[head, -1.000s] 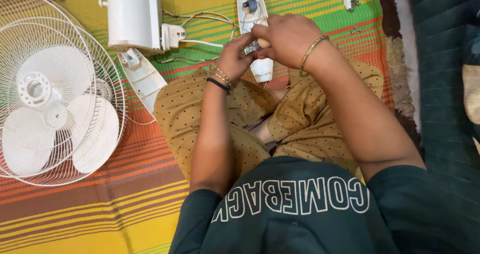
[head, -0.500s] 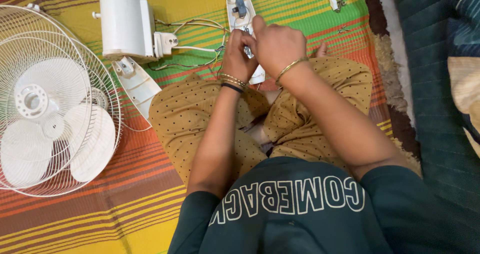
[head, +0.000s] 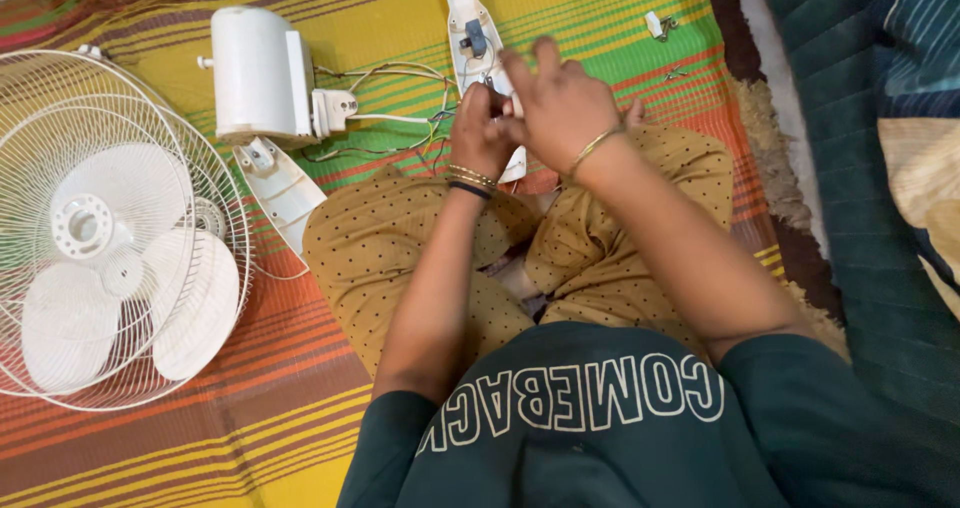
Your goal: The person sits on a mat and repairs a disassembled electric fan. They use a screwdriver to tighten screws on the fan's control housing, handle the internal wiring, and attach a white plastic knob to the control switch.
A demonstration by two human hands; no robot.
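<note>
Seated on a striped mat, a person's left hand (head: 482,128) and right hand (head: 562,108) are pinching closed on a long white plastic fan-housing panel (head: 476,38), seemingly light, rigid and best held by its edges, lying just beyond the knees, right of the white cylindrical motor casing (head: 255,73).

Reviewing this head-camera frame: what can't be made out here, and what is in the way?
- What the left hand and right hand pinch between them: hidden by the fingers.
- Lower part of the white switch panel: covered by both hands.
- Fan grille: cut off by the left edge.
- Small white part on the striped mat: too small to identify.
- Where the thin wires end: hidden behind the left hand.
</note>
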